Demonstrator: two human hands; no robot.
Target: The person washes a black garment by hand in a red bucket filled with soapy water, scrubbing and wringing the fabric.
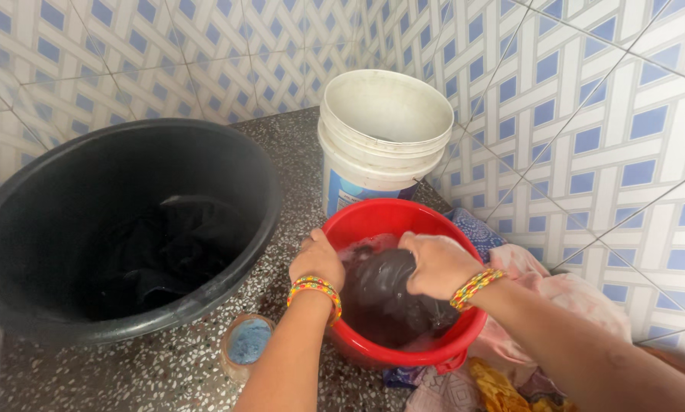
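1. Fingers of left hand (317, 259) and right hand (436, 263) clenched on a wet dark grey cloth bundle (384, 294), bunched between and beneath them inside a round red plastic bucket (358, 221).
2. Fingertips hidden, buried in the cloth; soaking water barely visible.
3. Left of the fingers: one large black plastic tub (228, 160) with dark clothes, contents hard to distinguish.
4. Beyond the fingers: one white plastic bucket (381, 145).
5. Near the left wrist: one small blue-filled cup (249, 343).
6. Right: heaped pink and yellow clothes (564, 297), cut off by the frame.
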